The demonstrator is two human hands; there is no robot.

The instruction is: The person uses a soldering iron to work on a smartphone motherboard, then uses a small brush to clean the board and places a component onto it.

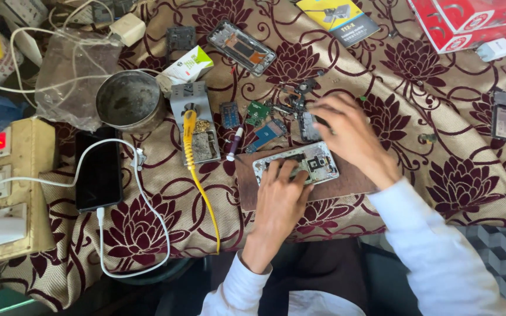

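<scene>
My left hand (280,196) presses flat on the opened phone (296,163); at two o'clock, my right hand (349,137) blurs, grip unclear.

I see, taking the round metal tin (130,100) as landmark: a dark-screened phone (99,169) just below it, a small white-and-green packet (188,64) to its right, a yellow-and-grey box (338,19) farther right, red boxes (469,20) in the far corner
</scene>
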